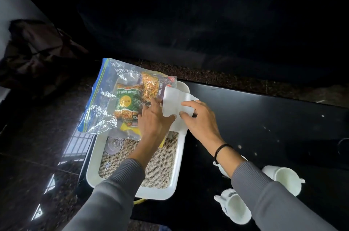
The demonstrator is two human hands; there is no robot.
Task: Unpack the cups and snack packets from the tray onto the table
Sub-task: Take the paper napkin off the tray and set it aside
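A white tray (178,166) with a burlap liner lies on the black table (255,117). Across its far end lies a clear zip bag (105,87) holding a green snack packet (128,101) and an orange mixture packet (151,87). Both hands hold a white paper-wrapped bundle (174,101) over the tray's far right corner. My left hand (153,119) grips its left side, and my right hand (198,117) pinches its right side. A clear glass (113,144) lies on the liner at the tray's left. Two white cups (236,206) (287,178) lie on the table to the right.
A third white cup (221,169) is partly hidden behind my right forearm. A dark cloth heap (37,49) sits at the far left on the speckled stone floor. The table's left edge runs just beside the tray. A faint dark round object (343,145) is at the right edge.
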